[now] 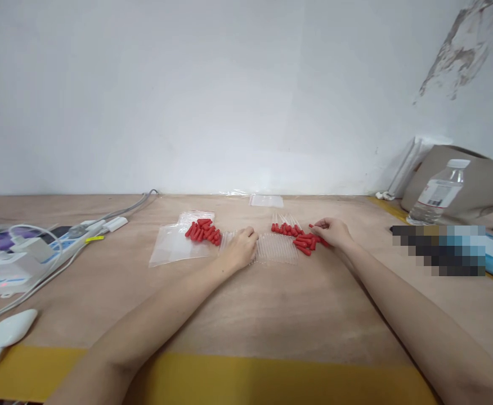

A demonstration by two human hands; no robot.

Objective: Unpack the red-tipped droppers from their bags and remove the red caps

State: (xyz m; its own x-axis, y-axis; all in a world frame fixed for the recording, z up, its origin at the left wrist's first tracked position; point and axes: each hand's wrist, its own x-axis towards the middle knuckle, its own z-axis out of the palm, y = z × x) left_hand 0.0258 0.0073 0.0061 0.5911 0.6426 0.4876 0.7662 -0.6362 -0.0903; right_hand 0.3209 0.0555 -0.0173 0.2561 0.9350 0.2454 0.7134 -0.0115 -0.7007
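Near the middle of the frame, on the pale wooden tabletop [272, 304], the left hand [240, 247] rests knuckles-up with fingers curled loosely on a row of clear plastic tubes [272, 248] lying side by side; whether it pinches one of them cannot be told. Just right of centre, the right hand [333, 232] has its fingers drawn together at the edge of a scatter of red caps [299, 236], seemingly nipping one, though the grasp is too small to make out. A second heap of red caps [203, 230] lies left of the left hand, on a clear plastic bag [170, 244]. At the left of the frame sit a white power strip [81, 233] and tangled cables; at the right stands a clear water bottle [439, 194] beside a brown cardboard box [483, 183]
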